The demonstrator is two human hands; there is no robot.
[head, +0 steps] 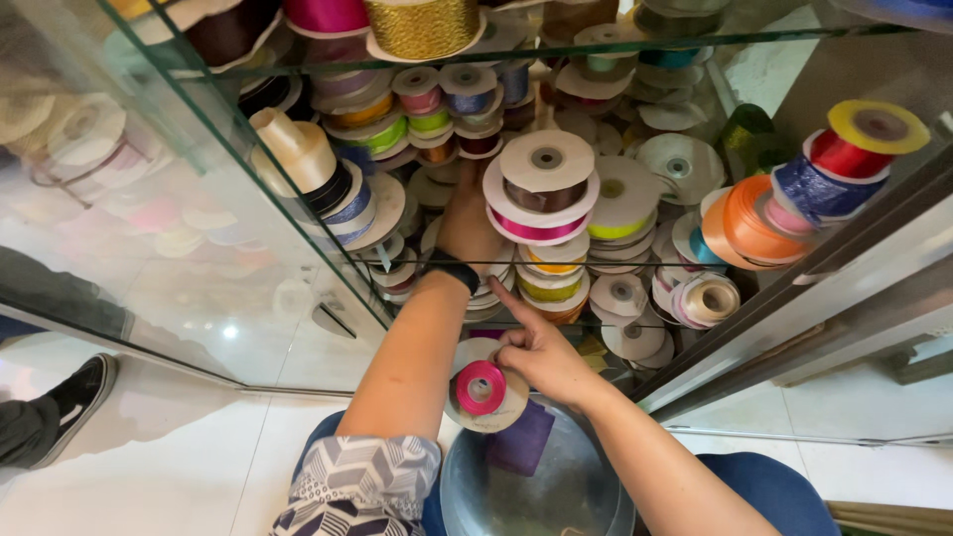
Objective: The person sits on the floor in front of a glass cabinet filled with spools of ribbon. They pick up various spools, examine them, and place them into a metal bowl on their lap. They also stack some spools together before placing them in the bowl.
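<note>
**A:** Ribbon spools — where do they sit from your seat?

**B:** I see the biggest thing first: a glass cabinet (pixel 298 268) with glass shelves, packed with ribbon spools (pixel 596 199) in many colours, stacked flat and on edge. Below it, near my lap, lies a round metal bowl (pixel 566 486) with a purple piece inside.

**A:** And my arms?

**B:** My left hand (pixel 467 223) reaches deep onto the middle shelf, a black wristband (pixel 452 270) on it. It rests against the stack topped by a white-faced spool with a pink band (pixel 541 194). Its fingers are hidden behind the spools, so I cannot tell whether they are curled or spread.

**A:** The other one?

**B:** My right hand (pixel 541 357) is lower, just in front of the shelf edge. Its forefinger points up toward the shelf, while the other fingers are folded around a pink ribbon spool (pixel 481 389) with white card faces, held just above the bowl.

**A:** Anything else?

**B:** A black shoe (pixel 74 392) on the white floor at far left.
</note>
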